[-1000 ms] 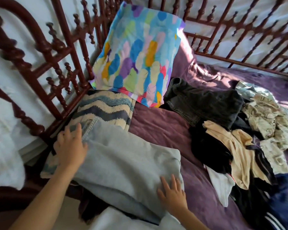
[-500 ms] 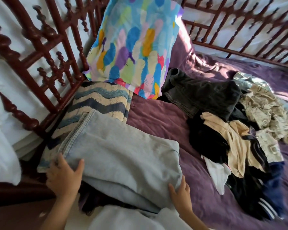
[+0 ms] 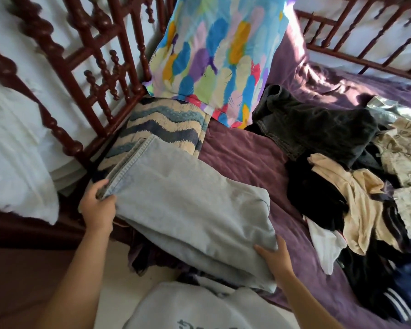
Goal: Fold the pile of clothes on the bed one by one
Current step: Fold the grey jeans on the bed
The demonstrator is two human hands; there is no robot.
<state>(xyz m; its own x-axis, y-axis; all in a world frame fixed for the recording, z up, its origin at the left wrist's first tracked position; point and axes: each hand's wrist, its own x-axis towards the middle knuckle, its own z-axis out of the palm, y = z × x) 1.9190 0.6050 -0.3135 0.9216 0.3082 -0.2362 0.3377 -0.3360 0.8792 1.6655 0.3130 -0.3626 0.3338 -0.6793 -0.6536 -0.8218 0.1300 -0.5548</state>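
Observation:
Folded light-blue jeans (image 3: 188, 205) lie at the near left corner of the purple bed (image 3: 242, 162), their far end resting on a zigzag-patterned folded blanket (image 3: 161, 124). My left hand (image 3: 97, 207) grips the jeans' stitched left edge. My right hand (image 3: 274, 257) holds the near right corner, fingers tucked under the fold. A loose pile of clothes (image 3: 356, 191) sprawls on the right: dark jeans (image 3: 318, 129), a cream top, black garments, a patterned beige piece, something navy with white stripes.
A bright feather-print pillow (image 3: 218, 55) leans against the dark wooden spindle bed frame (image 3: 86, 74). White bedding (image 3: 12, 148) lies beyond the frame at left. My grey sweatshirt (image 3: 199, 309) fills the bottom edge.
My left hand slid from the top of the jeans down to their left edge and closed on it. My right hand moved from flat on the fabric to gripping the near right corner.

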